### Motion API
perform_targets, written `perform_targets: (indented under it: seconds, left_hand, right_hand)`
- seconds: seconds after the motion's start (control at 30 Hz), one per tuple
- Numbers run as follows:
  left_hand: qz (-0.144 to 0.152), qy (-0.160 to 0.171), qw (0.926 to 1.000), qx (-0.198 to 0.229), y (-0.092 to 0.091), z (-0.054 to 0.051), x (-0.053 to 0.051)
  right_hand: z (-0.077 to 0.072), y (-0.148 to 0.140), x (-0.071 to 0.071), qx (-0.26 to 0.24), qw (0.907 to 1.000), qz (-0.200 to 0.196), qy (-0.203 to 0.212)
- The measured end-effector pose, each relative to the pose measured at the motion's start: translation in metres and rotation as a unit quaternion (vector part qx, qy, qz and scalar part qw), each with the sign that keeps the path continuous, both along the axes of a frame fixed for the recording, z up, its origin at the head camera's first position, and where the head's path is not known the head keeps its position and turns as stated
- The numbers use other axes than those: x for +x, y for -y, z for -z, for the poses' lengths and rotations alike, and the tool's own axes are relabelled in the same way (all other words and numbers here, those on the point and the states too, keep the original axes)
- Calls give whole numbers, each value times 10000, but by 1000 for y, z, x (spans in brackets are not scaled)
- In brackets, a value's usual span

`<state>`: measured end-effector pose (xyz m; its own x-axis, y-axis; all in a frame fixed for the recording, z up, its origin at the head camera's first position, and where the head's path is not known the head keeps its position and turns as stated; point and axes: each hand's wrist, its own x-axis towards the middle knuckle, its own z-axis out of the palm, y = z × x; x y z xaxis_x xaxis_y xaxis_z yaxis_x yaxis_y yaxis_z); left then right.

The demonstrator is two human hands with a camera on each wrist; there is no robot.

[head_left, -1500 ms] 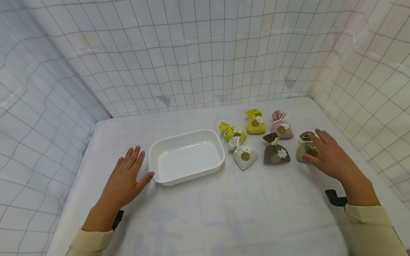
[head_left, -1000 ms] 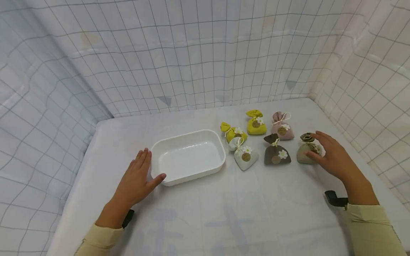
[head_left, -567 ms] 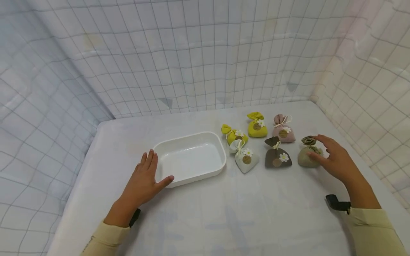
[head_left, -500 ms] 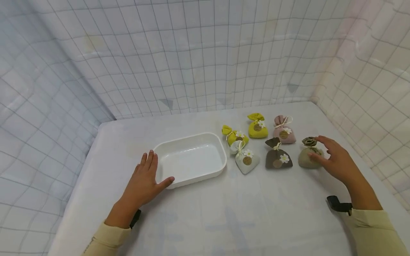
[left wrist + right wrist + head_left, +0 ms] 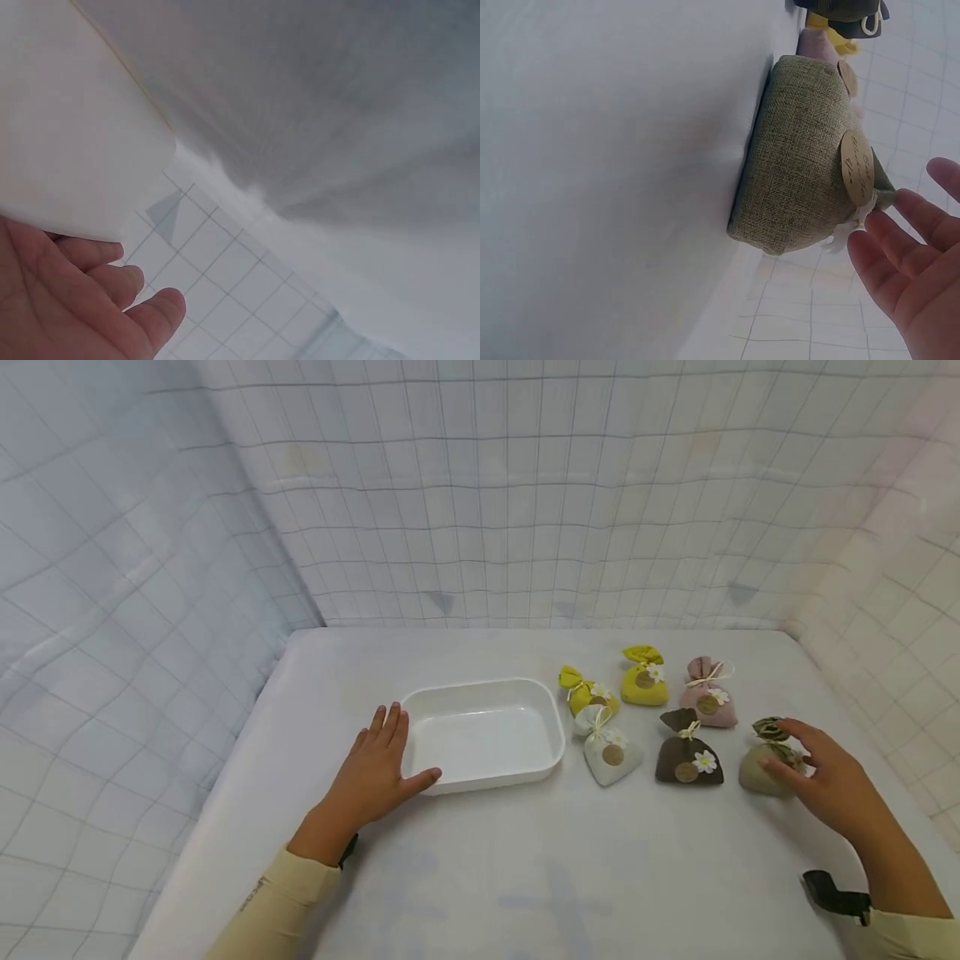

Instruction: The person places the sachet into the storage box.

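My left hand (image 5: 372,770) lies at the left end of a white rectangular tray (image 5: 487,783), its fingers straight and the thumb over the near rim. In the left wrist view the fingers of the left hand (image 5: 82,300) touch the tray's wall (image 5: 67,127). My right hand (image 5: 832,781) is at an olive-green cloth sachet (image 5: 761,771) tied at the neck. In the right wrist view the sachet (image 5: 799,157) stands on the cloth with a round tag; the fingers of the right hand (image 5: 922,262) are at its neck, loosely bent, with the thumb apart.
Other tied sachets stand between tray and right hand: dark brown (image 5: 686,762), pink (image 5: 708,703), white (image 5: 609,755), and two yellow ones (image 5: 643,687), (image 5: 588,693). A white cloth covers the table (image 5: 525,860). Checked curtains (image 5: 495,502) rise at the back and sides.
My left hand has moved right, onto the tray's left end. The right hand has settled slightly around the olive sachet's neck. The head view has shifted, so everything appears farther right and lower.
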<state>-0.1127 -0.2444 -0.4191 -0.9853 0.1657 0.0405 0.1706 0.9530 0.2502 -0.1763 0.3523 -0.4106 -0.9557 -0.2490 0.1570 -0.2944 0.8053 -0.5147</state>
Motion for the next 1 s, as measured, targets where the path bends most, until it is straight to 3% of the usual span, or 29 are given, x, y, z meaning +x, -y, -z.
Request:
perform_targets:
  seconds: [0.13, 0.37, 0.67, 0.83, 1.0]
  left_hand:
    - [-10, -20, 10000, -35, 0, 1, -2]
    - [-89, -28, 9998, -162, 2, 5, 3]
    - [-137, -211, 9989, -389, -9, -1, 11]
    - [5, -419, 9972, -621, -10, -2, 6]
    - [141, -404, 9973, -595, -3, -5, 5]
  right_hand:
    - [5, -4, 3, -50, 10000, 35, -60]
    - [9, -12, 7, -63, 9994, 347, 21]
    - [12, -18, 14, 35, 9973, 727, 112]
    - [8, -18, 5, -96, 9963, 858, 14]
    - [1, -12, -10, -88, 9965, 788, 248]
